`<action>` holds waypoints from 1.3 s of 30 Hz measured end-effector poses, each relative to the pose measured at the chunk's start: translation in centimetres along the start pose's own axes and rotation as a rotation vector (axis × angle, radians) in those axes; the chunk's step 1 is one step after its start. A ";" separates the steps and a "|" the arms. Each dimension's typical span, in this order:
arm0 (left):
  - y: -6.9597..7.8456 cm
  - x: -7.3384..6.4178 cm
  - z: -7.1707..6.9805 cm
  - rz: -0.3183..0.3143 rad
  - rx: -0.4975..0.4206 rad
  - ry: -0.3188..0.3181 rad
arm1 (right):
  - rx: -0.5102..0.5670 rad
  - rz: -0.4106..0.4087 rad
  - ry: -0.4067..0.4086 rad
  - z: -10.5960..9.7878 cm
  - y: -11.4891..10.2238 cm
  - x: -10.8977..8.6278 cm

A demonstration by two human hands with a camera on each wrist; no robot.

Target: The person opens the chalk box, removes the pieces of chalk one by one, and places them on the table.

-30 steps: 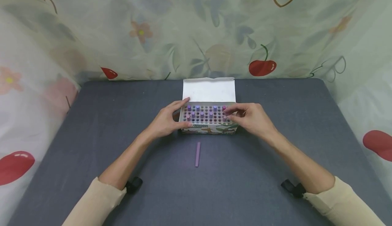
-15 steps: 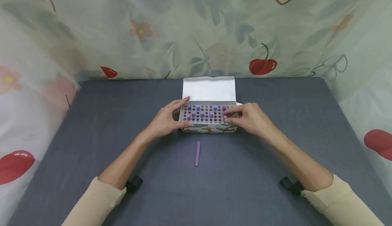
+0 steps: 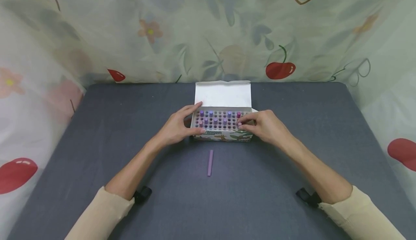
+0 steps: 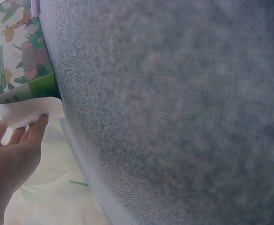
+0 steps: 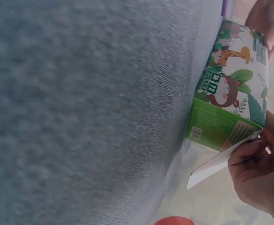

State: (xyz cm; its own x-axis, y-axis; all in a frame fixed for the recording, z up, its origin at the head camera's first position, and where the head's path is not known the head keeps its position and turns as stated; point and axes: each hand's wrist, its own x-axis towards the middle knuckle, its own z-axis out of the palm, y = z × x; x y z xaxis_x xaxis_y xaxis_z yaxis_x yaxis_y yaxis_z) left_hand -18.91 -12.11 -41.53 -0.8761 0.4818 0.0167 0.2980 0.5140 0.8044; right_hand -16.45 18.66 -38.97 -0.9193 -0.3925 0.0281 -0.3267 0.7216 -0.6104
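A printed paper box stands on the table with its white lid folded back. Inside, a tray of holes bears several upright chalk sticks in purple and pink. My left hand grips the box's left end, thumb on the front edge, fingers toward the lid. At the right front of the tray, my right hand pinches a pink chalk stick by its top; its lower part is hidden. In the right wrist view, the right hand is beside the box's open side flap.
One purple chalk stick lies on the dark grey table in front of the box. A patterned curtain hangs behind the table and along both sides.
My right hand's fingertips have come down slightly over the right front chalk stick, and the white side flap shows behind them. My left hand stays on the box.
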 end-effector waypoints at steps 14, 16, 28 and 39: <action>-0.1 0.1 -0.1 -0.009 0.014 0.002 | -0.042 -0.138 0.120 0.9 0.5 -0.5; 0.0 0.1 -0.2 -0.006 0.003 -0.001 | -0.035 -0.152 0.125 0.9 0.6 -0.5; 0.0 0.3 -0.2 0.003 -0.011 -0.010 | -0.004 -0.138 0.113 0.3 0.3 -0.7; 0.0 0.2 0.0 0.002 -0.021 -0.011 | 0.048 -0.104 0.136 0.2 0.2 -0.9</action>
State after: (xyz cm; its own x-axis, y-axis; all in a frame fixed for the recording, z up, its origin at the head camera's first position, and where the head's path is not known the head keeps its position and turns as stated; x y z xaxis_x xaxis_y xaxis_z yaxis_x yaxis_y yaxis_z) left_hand -19.12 -12.04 -41.52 -0.8712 0.4909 0.0115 0.2914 0.4980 0.8168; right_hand -15.69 19.02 -39.28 -0.9034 -0.3805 0.1976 -0.4136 0.6519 -0.6356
